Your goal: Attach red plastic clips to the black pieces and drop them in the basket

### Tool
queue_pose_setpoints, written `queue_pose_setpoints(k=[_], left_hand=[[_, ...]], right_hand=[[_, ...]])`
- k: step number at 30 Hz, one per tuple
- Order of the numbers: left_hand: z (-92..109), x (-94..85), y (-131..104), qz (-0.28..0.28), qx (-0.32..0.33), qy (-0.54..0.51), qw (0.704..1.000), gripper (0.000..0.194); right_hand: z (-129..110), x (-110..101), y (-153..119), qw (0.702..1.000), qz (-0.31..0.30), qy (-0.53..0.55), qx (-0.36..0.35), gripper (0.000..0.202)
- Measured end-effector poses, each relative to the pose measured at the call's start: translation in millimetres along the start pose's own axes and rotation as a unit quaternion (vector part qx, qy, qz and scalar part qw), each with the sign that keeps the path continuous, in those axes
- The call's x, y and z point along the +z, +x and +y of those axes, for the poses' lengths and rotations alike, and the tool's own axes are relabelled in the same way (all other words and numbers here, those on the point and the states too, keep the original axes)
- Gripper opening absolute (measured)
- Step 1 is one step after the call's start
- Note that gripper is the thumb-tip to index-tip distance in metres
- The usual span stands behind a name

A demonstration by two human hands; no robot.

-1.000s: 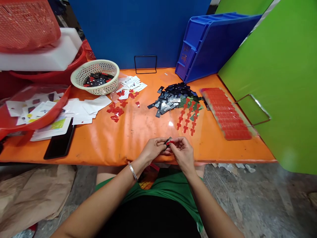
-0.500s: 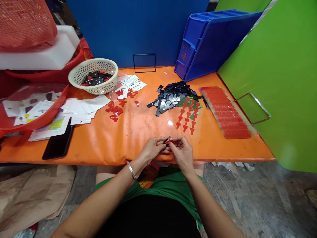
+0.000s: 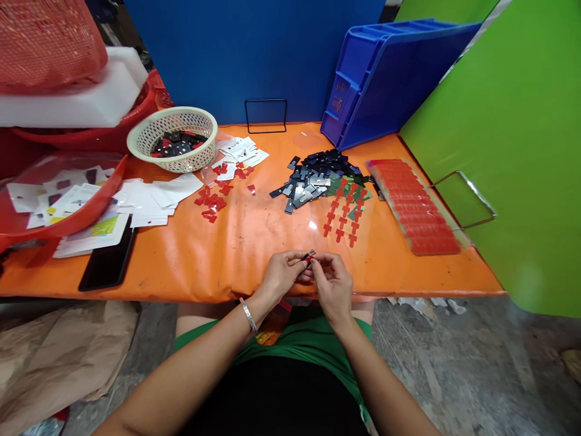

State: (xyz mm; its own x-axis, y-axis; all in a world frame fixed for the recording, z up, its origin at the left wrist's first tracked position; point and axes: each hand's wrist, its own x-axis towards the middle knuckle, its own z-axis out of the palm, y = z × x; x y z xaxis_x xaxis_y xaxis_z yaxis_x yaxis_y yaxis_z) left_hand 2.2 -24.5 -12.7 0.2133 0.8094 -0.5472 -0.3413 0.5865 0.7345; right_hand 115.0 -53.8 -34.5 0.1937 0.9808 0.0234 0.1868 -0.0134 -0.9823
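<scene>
At the table's front edge, my left hand [image 3: 282, 274] pinches a small flat black piece [image 3: 310, 254]. My right hand [image 3: 334, 280] has its thumb and fingertips closed on a red sticker [image 3: 310, 259] lying against that piece. Fingers cover most of both. Beyond the hands is a heap of similar flat black pieces [image 3: 302, 186], some with a shiny face. A clear sheet carrying rows of red T-shaped stickers [image 3: 341, 221] overlaps the heap's near right side.
Red scraps [image 3: 211, 203] and white cards [image 3: 149, 197] lie left, near a cream basket [image 3: 136, 142] of black and red pieces. A phone [image 3: 106, 260] is at the left edge. A stack of red sticker sheets [image 3: 413, 206] lies right; a blue crate [image 3: 399, 79] leans behind.
My right thumb has pushed slightly onto the red sticker, which now lies closer against the black piece. My left wrist has shifted a little to the right.
</scene>
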Motion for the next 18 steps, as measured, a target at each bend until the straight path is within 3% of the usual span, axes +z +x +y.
queue_pose_setpoints(k=[7,18], left_hand=[[-0.4,-1.3,-1.2,-0.017,0.001,-0.003,1.000,0.009],[2.6,-0.2,-1.1,-0.001,-0.011,0.005,1.000,0.006]], right_hand=[[-1.8,-3.5,7.9,0.982,0.069,-0.140,-0.110,0.010],[-3.3,-4.6,16.0,0.987,0.047,-0.125,-0.089,0.007]])
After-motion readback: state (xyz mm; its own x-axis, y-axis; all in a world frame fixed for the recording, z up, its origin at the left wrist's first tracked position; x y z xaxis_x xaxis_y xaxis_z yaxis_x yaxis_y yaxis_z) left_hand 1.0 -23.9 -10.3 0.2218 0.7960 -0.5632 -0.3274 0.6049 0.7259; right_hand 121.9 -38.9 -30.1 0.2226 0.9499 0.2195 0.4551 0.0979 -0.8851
